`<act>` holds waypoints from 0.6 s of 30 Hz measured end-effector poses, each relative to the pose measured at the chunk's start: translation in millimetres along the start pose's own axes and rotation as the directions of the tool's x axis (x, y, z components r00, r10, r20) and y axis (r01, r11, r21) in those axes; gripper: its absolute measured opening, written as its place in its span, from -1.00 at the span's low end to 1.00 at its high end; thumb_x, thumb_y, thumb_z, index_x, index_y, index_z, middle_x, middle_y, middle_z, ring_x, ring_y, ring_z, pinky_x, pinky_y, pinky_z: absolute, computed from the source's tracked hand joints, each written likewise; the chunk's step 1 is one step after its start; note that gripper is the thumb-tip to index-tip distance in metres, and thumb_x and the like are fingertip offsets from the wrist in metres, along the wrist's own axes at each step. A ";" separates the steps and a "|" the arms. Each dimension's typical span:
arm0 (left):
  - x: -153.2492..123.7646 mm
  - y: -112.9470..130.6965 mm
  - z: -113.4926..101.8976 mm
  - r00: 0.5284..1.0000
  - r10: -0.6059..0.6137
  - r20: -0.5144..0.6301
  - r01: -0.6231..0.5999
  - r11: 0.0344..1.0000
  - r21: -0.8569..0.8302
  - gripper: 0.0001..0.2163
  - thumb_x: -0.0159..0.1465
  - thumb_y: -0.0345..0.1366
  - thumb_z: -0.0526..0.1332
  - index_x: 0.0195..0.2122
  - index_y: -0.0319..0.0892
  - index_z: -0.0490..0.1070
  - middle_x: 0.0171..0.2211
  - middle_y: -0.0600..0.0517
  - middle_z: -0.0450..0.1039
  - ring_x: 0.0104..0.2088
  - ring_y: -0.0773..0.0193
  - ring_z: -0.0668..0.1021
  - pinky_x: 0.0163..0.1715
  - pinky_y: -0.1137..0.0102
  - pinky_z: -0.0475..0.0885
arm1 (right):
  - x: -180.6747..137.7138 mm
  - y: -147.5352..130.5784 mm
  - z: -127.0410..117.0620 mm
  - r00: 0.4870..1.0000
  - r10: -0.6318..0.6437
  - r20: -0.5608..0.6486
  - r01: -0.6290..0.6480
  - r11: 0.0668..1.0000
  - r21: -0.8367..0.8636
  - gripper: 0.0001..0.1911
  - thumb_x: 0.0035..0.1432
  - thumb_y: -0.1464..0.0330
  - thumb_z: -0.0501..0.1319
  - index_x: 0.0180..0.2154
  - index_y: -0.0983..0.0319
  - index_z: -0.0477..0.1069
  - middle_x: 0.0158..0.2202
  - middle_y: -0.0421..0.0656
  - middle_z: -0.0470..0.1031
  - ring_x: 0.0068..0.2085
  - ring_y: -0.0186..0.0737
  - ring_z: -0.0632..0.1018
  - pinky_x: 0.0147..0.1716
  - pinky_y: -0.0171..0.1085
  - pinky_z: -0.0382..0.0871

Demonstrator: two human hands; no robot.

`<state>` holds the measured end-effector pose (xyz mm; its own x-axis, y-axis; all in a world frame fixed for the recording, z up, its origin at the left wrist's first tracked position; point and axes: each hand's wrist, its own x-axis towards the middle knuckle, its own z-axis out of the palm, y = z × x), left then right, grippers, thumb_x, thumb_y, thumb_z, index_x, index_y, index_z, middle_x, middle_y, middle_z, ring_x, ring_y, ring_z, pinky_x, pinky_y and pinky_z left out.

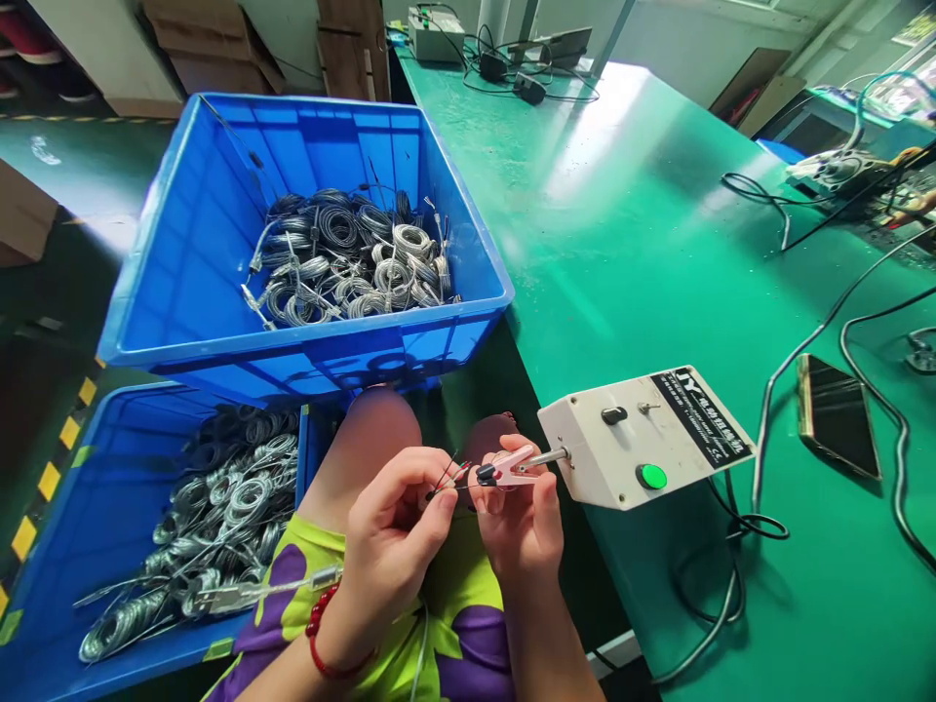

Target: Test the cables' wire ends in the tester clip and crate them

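Observation:
My left hand (402, 512) is closed, pinching the stripped end of a cable between thumb and forefinger; thin red, black and pale wires (451, 475) stick out of it. To its right, my right hand (519, 517) grips a pink spring clip with black tips (512, 470). This clip sits on the metal shaft (548, 456) of a white machine box (621, 444) with a knob, a switch and a green button. The wires reach toward the clip's black jaws; whether they are between them I cannot tell. A clear USB plug (255, 593) hangs beside my left wrist.
A large blue bin (307, 351) holds many coiled cables. Below it, another blue bin (44, 585) has more coils (249, 497). On the green table (658, 253) are a phone (838, 414), power cords (760, 448) and, at the far end, a grey box (435, 37).

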<state>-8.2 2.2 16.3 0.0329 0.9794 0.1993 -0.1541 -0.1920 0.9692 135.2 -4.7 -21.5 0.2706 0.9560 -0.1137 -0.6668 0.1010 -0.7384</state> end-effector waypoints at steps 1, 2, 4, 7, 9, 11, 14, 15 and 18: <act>0.5 -1.2 -0.3 1.000 -0.005 0.007 0.005 1.000 -0.010 -0.89 0.54 -0.29 0.41 -0.18 -0.12 0.65 -0.14 -0.03 0.69 -0.40 0.40 0.54 -0.43 0.58 0.46 | 1.1 -0.8 0.8 1.000 0.015 0.012 -0.015 0.999 0.037 -0.51 0.28 -0.15 0.53 -0.03 0.07 0.77 -0.52 -0.30 0.29 -0.49 -0.27 0.30 -0.46 -0.31 0.36; 0.8 -2.5 -0.4 1.000 -0.012 0.009 0.012 1.000 -0.019 -0.89 0.54 -0.29 0.41 -0.19 -0.12 0.65 -0.12 -0.04 0.71 -0.39 0.39 0.55 -0.43 0.58 0.46 | 2.4 -1.6 1.9 1.000 0.023 0.022 -0.024 0.998 0.066 -0.52 0.25 -0.15 0.56 -0.06 0.06 0.76 -0.51 -0.31 0.26 -0.49 -0.28 0.26 -0.46 -0.33 0.35; 0.5 -5.8 0.6 0.999 -0.031 0.006 0.031 0.999 -0.042 -0.90 0.53 -0.29 0.42 -0.17 -0.11 0.66 -0.11 -0.06 0.75 -0.35 0.36 0.62 -0.39 0.57 0.50 | 5.4 -2.7 5.0 0.999 0.020 0.037 -0.024 0.993 0.119 -0.53 0.18 -0.14 0.61 -0.12 0.05 0.73 -0.47 -0.32 0.24 -0.47 -0.29 0.20 -0.43 -0.34 0.35; -1.9 -10.8 3.1 0.996 -0.085 0.000 0.085 0.992 -0.097 -0.93 0.55 -0.27 0.42 -0.11 -0.10 0.69 -0.07 -0.09 0.79 -0.27 0.28 0.71 -0.35 0.54 0.56 | 10.3 -3.5 10.7 0.999 0.005 0.043 -0.012 0.986 0.165 -0.54 0.14 -0.12 0.65 -0.20 0.04 0.66 -0.43 -0.32 0.18 -0.43 -0.26 0.15 -0.38 -0.33 0.34; -3.5 -13.1 4.4 0.992 -0.125 0.001 0.124 0.985 -0.119 -0.92 0.55 -0.25 0.42 -0.07 -0.11 0.71 -0.04 -0.11 0.80 -0.30 0.28 0.72 -0.37 0.53 0.57 | 13.1 -3.6 13.7 0.999 -0.004 0.046 -0.004 0.987 0.161 -0.54 0.15 -0.13 0.65 -0.25 0.03 0.60 -0.44 -0.34 0.13 -0.43 -0.24 0.12 -0.38 -0.31 0.32; -4.0 -13.7 4.9 0.988 -0.153 0.002 0.152 0.982 -0.114 -0.89 0.54 -0.21 0.44 -0.06 -0.13 0.72 -0.06 -0.13 0.81 -0.34 0.30 0.70 -0.39 0.53 0.57 | 15.0 -3.0 15.3 0.999 -0.024 0.032 0.019 0.988 0.154 -0.51 0.15 -0.12 0.64 -0.30 0.03 0.53 -0.45 -0.35 0.08 -0.43 -0.22 0.10 -0.37 -0.29 0.31; -2.0 -12.5 5.1 0.986 -0.165 -0.012 0.163 0.982 -0.095 -0.83 0.53 -0.15 0.46 -0.09 -0.14 0.73 -0.13 -0.12 0.82 -0.32 0.27 0.72 -0.35 0.51 0.61 | 16.3 -1.9 16.2 0.999 -0.051 0.000 0.050 0.991 0.128 -0.44 0.16 -0.12 0.64 -0.36 0.05 0.41 -0.46 -0.36 0.02 -0.43 -0.21 0.07 -0.38 -0.26 0.30; -1.0 -12.0 5.3 0.987 -0.159 -0.016 0.157 0.983 -0.091 -0.82 0.53 -0.15 0.46 -0.11 -0.15 0.73 -0.14 -0.12 0.82 -0.32 0.25 0.73 -0.35 0.51 0.62 | 16.3 -1.7 16.5 0.999 -0.052 -0.008 0.053 0.993 0.110 -0.41 0.16 -0.14 0.63 -0.37 0.05 0.37 -0.46 -0.36 0.01 -0.43 -0.20 0.06 -0.38 -0.25 0.30; 1.2 -11.4 6.6 0.991 -0.131 -0.021 0.129 0.988 -0.084 -0.81 0.52 -0.15 0.47 -0.13 -0.17 0.72 -0.15 -0.14 0.82 -0.34 0.26 0.72 -0.38 0.50 0.61 | 15.9 -2.9 18.0 0.998 -0.053 -0.032 0.054 0.998 0.042 -0.33 0.12 -0.21 0.61 -0.39 0.05 0.28 -0.48 -0.37 -0.02 -0.45 -0.19 0.07 -0.40 -0.24 0.29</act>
<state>0.0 5.1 6.4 0.0317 0.9972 0.0675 -0.2308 -0.0584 0.9712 128.9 15.2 -9.1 0.3275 0.9400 -0.0954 -0.6798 0.1643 -0.7148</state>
